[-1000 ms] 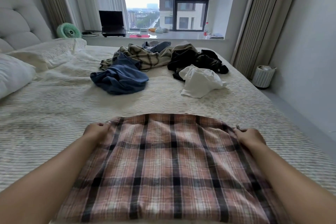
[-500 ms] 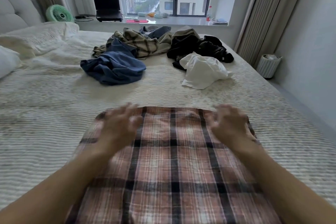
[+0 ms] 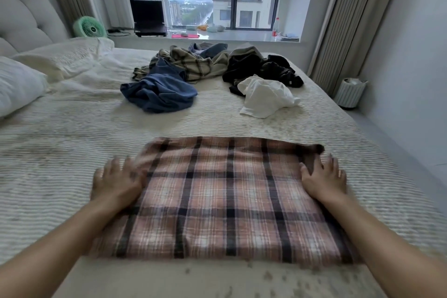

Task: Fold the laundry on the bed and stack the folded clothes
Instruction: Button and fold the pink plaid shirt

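Note:
A pink and black plaid garment [image 3: 222, 198] lies folded flat as a rectangle on the near part of the bed [image 3: 60, 157]. My left hand [image 3: 116, 182] lies flat at its left edge, fingers spread and blurred by motion. My right hand [image 3: 323, 180] presses flat on its right edge, fingers straight. Farther up the bed lie unfolded clothes: a blue garment [image 3: 159, 92], a beige checked shirt [image 3: 191, 63], black clothes [image 3: 261, 68] and a white garment [image 3: 264, 97].
A pillow [image 3: 17, 84] and rumpled cover [image 3: 63, 58] lie at the left by the headboard. Beyond the bed, the window ledge holds a laptop [image 3: 148, 18], a green fan [image 3: 89, 28] and a bottle [image 3: 276, 28]. A white bin [image 3: 350, 92] stands on the floor at the right.
Both hands slid outward from the top middle of the plaid garment to its left and right edges. The view pulled back a little, so the garment's near edge shows.

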